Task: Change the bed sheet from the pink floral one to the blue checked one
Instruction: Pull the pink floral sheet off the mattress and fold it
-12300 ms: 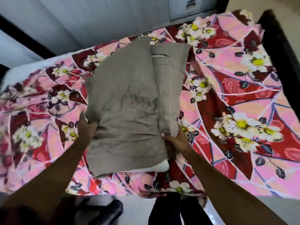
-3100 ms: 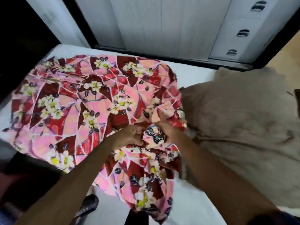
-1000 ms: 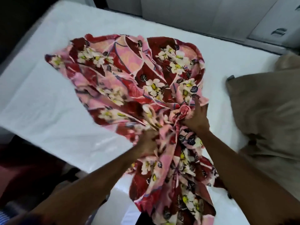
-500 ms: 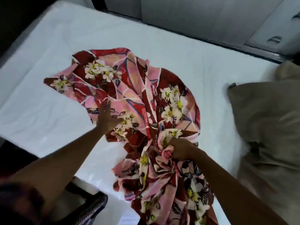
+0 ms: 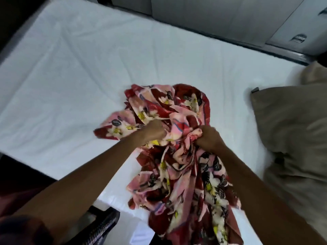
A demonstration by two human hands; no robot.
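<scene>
Pink floral sheet (image 5: 178, 156) lies bunched near the front edge of the bare white mattress (image 5: 74, 71), trailing over that edge, and you clutch a fistful of it in your left hand (image 5: 154, 132) and another in your right hand (image 5: 208, 138), beside the brown pillow (image 5: 292, 124).

A white mattress (image 5: 70, 76), lightly creased, spreads out beyond and to the left of both hands. The pink floral sheet (image 5: 177, 106) lies on it in a crumpled heap. It is bunched just past the left hand (image 5: 155, 132) and the right hand (image 5: 208, 138), which both grip it. From there it trails back under the wrists and over the near edge. Well to the right of the right hand, a grey-brown pillow (image 5: 292, 129) rests on the mattress, apart from the sheet.
</scene>
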